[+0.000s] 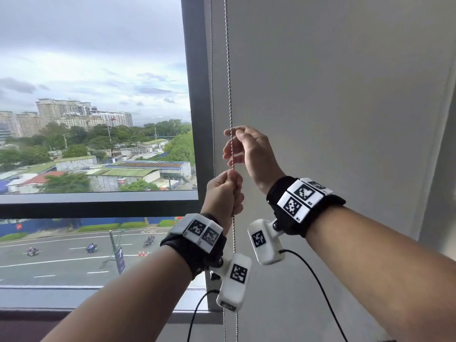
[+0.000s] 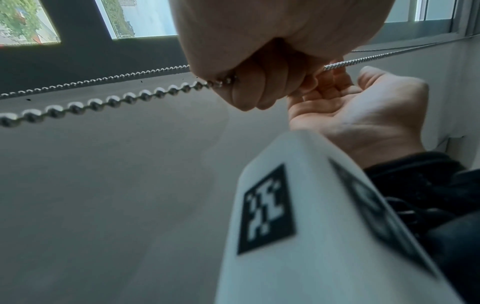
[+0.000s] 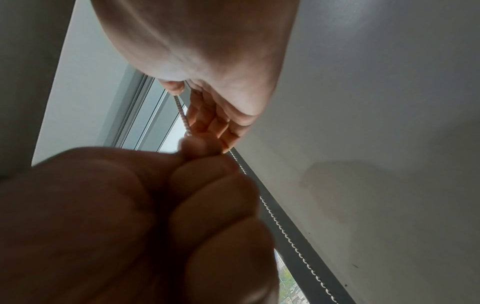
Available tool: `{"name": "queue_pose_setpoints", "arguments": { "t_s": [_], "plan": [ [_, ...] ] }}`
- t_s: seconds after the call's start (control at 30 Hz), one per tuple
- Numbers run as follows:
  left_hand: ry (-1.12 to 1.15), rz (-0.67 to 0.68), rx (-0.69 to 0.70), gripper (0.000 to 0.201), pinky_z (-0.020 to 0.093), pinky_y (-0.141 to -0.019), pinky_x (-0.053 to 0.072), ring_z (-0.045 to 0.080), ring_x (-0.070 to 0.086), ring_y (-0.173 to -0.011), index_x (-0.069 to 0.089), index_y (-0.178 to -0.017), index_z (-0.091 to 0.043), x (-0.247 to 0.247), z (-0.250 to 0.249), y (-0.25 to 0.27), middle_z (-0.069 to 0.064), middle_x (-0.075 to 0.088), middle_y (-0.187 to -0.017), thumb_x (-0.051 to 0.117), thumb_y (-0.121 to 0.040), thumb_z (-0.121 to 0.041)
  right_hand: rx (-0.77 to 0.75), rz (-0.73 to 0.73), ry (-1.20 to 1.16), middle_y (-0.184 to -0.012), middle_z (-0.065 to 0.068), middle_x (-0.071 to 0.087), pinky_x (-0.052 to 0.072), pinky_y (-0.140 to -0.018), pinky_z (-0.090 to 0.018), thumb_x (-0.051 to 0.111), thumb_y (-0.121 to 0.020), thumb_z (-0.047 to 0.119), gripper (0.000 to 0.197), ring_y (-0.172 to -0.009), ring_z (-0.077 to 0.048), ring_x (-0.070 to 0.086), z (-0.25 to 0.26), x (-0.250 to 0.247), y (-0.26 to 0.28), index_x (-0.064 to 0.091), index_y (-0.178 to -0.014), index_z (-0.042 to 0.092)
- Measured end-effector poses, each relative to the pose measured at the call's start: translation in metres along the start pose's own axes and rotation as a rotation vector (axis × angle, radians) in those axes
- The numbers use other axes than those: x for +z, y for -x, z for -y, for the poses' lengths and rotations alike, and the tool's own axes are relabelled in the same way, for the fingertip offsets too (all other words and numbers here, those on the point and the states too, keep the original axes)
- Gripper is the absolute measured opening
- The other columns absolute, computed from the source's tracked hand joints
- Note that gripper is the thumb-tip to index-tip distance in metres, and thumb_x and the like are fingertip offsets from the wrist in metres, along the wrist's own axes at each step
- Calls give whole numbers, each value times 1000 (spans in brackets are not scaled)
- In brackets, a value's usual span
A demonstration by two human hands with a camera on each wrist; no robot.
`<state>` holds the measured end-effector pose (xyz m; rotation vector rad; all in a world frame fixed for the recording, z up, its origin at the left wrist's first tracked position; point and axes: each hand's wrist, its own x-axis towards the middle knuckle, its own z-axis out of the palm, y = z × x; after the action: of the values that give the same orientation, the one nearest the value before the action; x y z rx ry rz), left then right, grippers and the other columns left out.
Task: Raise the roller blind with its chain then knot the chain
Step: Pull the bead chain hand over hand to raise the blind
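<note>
A metal bead chain [image 1: 229, 70] hangs straight down in front of the grey roller blind [image 1: 345, 95], which fills the right side of the head view. My left hand [image 1: 223, 193] grips the chain in a fist. Just above it, my right hand [image 1: 249, 149] curls its fingers round the same strand, thumb and forefinger meeting on it at the top. In the left wrist view the chain [image 2: 103, 101] enters my left hand [image 2: 259, 61] and leaves toward my right hand [image 2: 363, 111]. In the right wrist view the chain [image 3: 182, 114] runs between both hands.
A second strand of the chain [image 1: 211, 95] hangs behind, close to the dark window post [image 1: 197, 95]. The uncovered pane on the left looks over a city and a road. A window sill [image 1: 98, 299] runs below. Black cables [image 1: 318, 280] dangle from the wrist cameras.
</note>
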<state>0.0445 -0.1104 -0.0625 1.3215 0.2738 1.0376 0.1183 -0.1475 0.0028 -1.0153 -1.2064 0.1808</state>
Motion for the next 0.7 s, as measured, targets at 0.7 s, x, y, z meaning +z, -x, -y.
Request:
{"name": "queue_pose_setpoints", "arguments": {
  "t_s": [0.7],
  "plan": [
    [51,59,4,46,24,-45,23,7,28,-40,52,-54,-18,-1,0,4,-5,37,-48,40,-98,-19,107,-32,-156,-56,3,26,16,-42,-15,31,-100,23,35,-36,-9,18,42,25,-19,34,-65,22]
  ]
}}
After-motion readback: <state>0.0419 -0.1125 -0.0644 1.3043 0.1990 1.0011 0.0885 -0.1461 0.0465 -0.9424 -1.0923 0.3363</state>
